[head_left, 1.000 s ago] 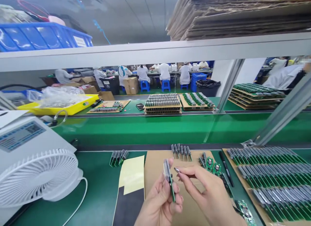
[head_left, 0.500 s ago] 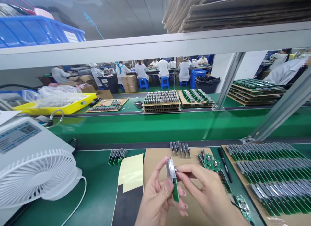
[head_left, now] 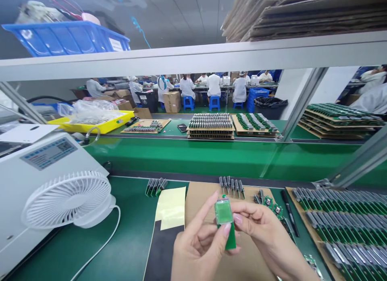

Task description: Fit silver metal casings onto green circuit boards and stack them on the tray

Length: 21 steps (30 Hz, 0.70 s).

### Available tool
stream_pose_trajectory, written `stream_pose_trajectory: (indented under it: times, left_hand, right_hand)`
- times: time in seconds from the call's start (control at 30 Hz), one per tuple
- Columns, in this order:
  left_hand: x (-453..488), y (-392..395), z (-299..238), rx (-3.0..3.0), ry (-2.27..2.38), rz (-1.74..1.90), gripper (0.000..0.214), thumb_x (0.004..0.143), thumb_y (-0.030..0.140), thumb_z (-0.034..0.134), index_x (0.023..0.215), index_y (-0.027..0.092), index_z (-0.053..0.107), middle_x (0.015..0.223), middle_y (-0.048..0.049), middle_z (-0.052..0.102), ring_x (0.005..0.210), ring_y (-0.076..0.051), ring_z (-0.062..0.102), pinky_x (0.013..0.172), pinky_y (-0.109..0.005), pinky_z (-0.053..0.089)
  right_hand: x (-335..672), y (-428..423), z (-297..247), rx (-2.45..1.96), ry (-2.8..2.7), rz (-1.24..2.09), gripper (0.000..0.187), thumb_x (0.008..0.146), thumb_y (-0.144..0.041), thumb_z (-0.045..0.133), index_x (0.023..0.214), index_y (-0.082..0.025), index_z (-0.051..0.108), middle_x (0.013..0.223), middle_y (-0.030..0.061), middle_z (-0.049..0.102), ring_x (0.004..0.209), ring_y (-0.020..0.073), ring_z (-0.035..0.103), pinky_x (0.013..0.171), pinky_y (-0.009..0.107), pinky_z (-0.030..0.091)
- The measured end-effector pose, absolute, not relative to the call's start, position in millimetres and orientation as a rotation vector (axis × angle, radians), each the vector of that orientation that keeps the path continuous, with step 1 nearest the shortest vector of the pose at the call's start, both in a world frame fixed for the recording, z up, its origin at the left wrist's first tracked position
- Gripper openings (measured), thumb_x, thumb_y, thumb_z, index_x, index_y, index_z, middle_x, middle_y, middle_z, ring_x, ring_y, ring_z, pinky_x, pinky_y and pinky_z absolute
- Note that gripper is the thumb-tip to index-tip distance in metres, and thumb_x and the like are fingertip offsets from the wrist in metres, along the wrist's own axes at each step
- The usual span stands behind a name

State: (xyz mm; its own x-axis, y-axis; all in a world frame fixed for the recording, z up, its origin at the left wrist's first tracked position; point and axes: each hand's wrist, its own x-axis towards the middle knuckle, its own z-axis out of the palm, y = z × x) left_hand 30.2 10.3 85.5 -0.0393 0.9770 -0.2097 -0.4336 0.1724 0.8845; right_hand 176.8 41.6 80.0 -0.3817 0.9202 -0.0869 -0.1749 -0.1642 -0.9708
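Observation:
A small green circuit board with a square screen [head_left: 224, 211] is held up over the brown cardboard sheet [head_left: 199, 192], its screen side facing me. My left hand [head_left: 202, 240] grips it from the left, with the thumb on its lower front and the index finger along the upper left edge. From the right, my right hand [head_left: 256, 224] pinches the edge beside the screen with thumb and fingers. Several boards [head_left: 231, 186] stand upright at the sheet's far edge. Small round-part boards [head_left: 273, 206] lie just beyond my right hand.
Rows of upright boards [head_left: 338, 224] cover a cardboard at right, a black pen [head_left: 290, 212] beside it. At left are a white fan [head_left: 72, 200] and its cable. Yellow paper [head_left: 171, 208] lies left of the sheet. A metal shelf [head_left: 181, 57] crosses above.
The board has been turned from nearly edge-on so that its green screen faces me. Both hands still hold it. The view has swung slightly left.

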Motion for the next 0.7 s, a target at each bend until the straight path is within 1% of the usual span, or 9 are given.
stream_pose_trajectory:
  times: [0.1,0.23,0.4,0.57,0.63,0.7]
  left_hand:
    - [29.4,10.0,84.3,0.689,1.015,1.303,0.065,0.067,0.036,0.082,0.127,0.021,0.065,0.059,-0.0012,0.071,0.059,-0.017,0.065,0.058,-0.025,0.061]
    - [29.8,10.2,84.4,0.683,1.011,1.289,0.061,0.068,0.033,0.082,0.126,0.023,0.066,0.056,-0.0005,0.069,0.058,-0.017,0.066,0.06,-0.025,0.06]
    - [30.2,11.1,83.8,0.689,1.014,1.267,0.062,0.07,0.033,0.081,0.128,0.02,0.064,0.058,-0.0016,0.07,0.058,-0.017,0.066,0.059,-0.026,0.061]
    - [30.5,12.1,84.6,0.699,1.007,1.271,0.064,0.071,0.033,0.079,0.13,0.017,0.062,0.059,-0.0022,0.071,0.058,-0.018,0.067,0.062,-0.029,0.061]
    - [30.4,13.5,84.1,0.701,1.009,1.283,0.067,0.071,0.035,0.08,0.131,0.015,0.06,0.063,-0.0034,0.073,0.061,-0.02,0.069,0.062,-0.029,0.061]
    - [30.7,15.1,79.6,0.717,1.043,1.315,0.071,0.07,0.037,0.08,0.133,0.015,0.058,0.066,-0.0033,0.075,0.066,-0.021,0.071,0.064,-0.027,0.061]
  right_hand:
    - [175.8,41.4,79.6,-0.966,-1.229,1.656,0.026,0.083,-0.041,0.07,0.102,-0.026,0.078,0.085,0.0063,0.075,0.072,0.0184,0.061,0.072,0.032,0.049]
    - [175.7,41.7,80.0,-0.968,-1.199,1.654,0.024,0.081,-0.041,0.072,0.098,-0.025,0.079,0.084,0.0059,0.074,0.07,0.0167,0.058,0.068,0.028,0.048]
    - [174.8,41.2,77.2,-0.958,-1.187,1.671,0.02,0.082,-0.039,0.073,0.095,-0.025,0.079,0.074,0.0032,0.072,0.066,0.0139,0.057,0.066,0.025,0.047]
    - [173.2,42.6,74.1,-1.018,-1.207,1.592,0.024,0.081,-0.043,0.072,0.089,-0.021,0.078,0.077,0.0034,0.074,0.062,0.0124,0.058,0.061,0.023,0.049]
    - [173.9,45.7,77.1,-1.066,-1.251,1.501,0.024,0.082,-0.043,0.072,0.088,-0.021,0.077,0.081,0.004,0.075,0.069,0.0147,0.063,0.065,0.024,0.052]
    - [175.5,47.2,81.7,-1.096,-1.262,1.408,0.022,0.081,-0.042,0.072,0.087,-0.021,0.076,0.088,0.0045,0.076,0.081,0.0173,0.068,0.076,0.027,0.054]
